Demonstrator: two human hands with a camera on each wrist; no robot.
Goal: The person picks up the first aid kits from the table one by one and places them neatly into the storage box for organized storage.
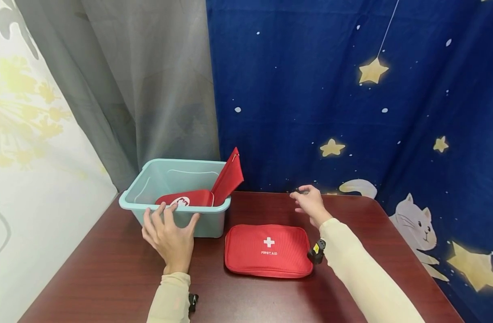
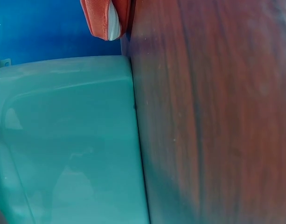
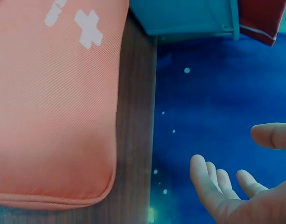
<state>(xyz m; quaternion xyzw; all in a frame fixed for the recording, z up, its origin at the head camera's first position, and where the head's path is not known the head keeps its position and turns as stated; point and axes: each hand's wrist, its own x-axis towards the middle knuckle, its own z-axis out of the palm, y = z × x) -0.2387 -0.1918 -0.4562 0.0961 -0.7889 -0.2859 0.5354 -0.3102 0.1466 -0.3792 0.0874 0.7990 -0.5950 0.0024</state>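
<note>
A light teal plastic bin stands at the left of the table. My left hand holds its front rim, with fingertips over the edge and the thumb against the outer wall. Inside lie a red case with a white emblem and a flat red zipped pouch that leans up past the right rim. A red first aid bag with a white cross lies flat on the table, right of the bin. Beyond its right end, my right hand hovers with loosely bent, spread fingers and nothing in it.
The dark red-brown wooden table ends at a far edge just behind the bin. A blue star-patterned curtain and a grey curtain hang behind it. A white patterned surface borders the left side.
</note>
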